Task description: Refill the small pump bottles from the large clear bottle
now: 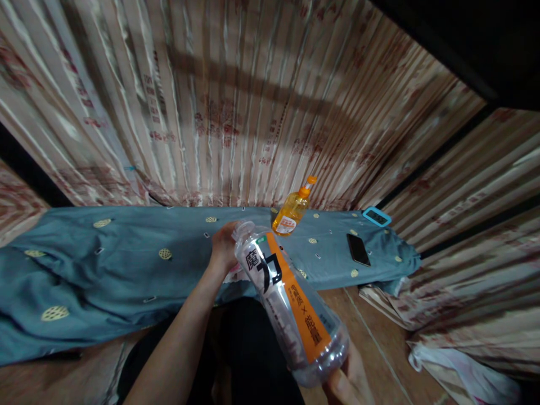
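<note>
A clear plastic bottle (291, 304) with an orange and white label lies tilted, neck pointing away from me. My right hand (348, 382) grips its base at the bottom of the view. My left hand (223, 244) is closed around the neck and cap end, over the blue cloth (126, 270). The cap itself is hidden by my fingers.
The blue patterned cloth covers a low surface across the view. On it stand an orange bottle with a pump top (292, 211), a dark phone (358, 248) and a small blue-framed device (377, 216). Striped curtains (236, 112) hang behind. A white bag (464, 377) lies at lower right.
</note>
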A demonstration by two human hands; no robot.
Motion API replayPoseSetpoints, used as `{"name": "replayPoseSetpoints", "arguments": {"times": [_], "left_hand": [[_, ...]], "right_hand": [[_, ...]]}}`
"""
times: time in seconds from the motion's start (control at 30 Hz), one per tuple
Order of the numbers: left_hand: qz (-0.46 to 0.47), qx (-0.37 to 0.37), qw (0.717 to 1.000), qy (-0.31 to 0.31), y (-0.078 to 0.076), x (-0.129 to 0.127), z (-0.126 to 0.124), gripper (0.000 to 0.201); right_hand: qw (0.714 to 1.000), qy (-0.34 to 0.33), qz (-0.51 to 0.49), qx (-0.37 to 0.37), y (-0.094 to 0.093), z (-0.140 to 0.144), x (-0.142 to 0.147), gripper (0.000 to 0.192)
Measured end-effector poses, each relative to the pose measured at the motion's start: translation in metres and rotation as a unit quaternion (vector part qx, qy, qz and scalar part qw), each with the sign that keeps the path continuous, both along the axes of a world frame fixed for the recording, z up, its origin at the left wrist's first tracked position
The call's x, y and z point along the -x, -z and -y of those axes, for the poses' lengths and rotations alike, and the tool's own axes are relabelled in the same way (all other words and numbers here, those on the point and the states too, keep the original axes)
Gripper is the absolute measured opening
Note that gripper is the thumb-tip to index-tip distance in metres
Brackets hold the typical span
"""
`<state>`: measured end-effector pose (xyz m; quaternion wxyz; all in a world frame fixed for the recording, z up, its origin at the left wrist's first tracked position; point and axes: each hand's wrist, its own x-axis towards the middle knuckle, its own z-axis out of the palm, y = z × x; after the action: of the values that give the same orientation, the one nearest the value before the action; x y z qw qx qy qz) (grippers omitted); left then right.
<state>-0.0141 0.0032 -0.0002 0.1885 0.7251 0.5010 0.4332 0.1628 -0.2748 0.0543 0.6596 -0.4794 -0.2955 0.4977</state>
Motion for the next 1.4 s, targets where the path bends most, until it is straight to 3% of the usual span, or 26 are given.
{"name": "replayPoseSetpoints", "arguments": {"times": [0.23,0.7,1.0,1.4], "left_hand": [[0.013,-0.004,1.0,0.01,-0.001,0.001,0.0,0.026],[0.021,-0.01,1.0,0.009,0.005,0.002,-0.002,0.027],[0.024,0.012,1.0,0.001,-0.003,0.0,0.002,0.028],[0.005,-0.003,1.0,0.003,-0.003,0.001,0.002,0.029]], "right_hand": [[0.999,0.012,-0.032,0.015,-0.006,-0.001,0.005,0.082],[1.0,0.008,-0.006,0.012,0.0,0.002,0.002,0.073],[1.0,0.007,0.004,-0.003,0.002,-0.001,0.001,0.075],[1.0,0.0,-0.001,0.021,-0.009,-0.002,0.004,0.076]]}}
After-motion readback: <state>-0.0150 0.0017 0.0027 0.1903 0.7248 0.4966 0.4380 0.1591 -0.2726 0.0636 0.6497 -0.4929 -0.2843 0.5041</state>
